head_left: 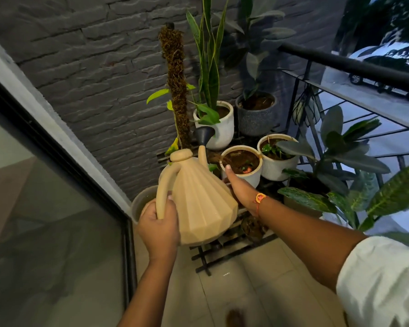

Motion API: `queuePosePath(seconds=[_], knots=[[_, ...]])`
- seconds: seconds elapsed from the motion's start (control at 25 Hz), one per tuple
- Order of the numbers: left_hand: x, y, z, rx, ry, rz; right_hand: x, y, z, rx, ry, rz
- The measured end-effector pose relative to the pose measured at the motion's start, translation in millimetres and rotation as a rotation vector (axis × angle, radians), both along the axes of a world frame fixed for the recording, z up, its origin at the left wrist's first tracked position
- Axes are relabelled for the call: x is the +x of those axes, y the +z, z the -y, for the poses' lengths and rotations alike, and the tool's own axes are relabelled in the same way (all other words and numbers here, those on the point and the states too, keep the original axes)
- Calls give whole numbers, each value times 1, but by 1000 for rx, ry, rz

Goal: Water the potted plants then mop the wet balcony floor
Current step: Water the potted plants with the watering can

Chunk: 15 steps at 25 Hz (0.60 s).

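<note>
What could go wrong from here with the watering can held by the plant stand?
The spout's dark rose is not clearly over any pot's soil, so water may wet the floor tiles. The left hand grips only the handle's lower end while the right hand props the side of the watering can; it could tip abruptly.

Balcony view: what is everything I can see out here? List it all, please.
watering can: one, beige with dark spout head, centre, held up
smooth pot: one, white, back of stand, holding snake plant
ribbed pots: two, white, stand's middle, right of can
speckled pot: one, grey, back right near railing
moss pole: one, brown, by the wall
plant stand: one, black, on the floor tiles
railing: one, black, right side
brick wall: one, grey, behind the plants
leafy plants: several, green, lower right
bracelet: one, orange, right wrist
left hand: one, grips the can's handle
right hand: one, rests against the can's side
</note>
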<state>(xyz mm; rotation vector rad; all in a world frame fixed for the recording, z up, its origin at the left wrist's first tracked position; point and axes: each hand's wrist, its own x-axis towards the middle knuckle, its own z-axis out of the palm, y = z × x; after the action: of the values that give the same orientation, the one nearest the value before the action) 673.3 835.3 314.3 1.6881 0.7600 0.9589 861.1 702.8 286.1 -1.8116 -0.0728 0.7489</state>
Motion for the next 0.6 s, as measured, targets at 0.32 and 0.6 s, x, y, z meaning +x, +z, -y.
queuePosePath(seconds=[0.32, 0.6], knots=[[-12, 24, 86, 1, -179, 42, -49, 29, 119, 110, -146, -11], [-20, 19, 139, 128, -406, 72, -71, 45, 199, 343, -392, -110]])
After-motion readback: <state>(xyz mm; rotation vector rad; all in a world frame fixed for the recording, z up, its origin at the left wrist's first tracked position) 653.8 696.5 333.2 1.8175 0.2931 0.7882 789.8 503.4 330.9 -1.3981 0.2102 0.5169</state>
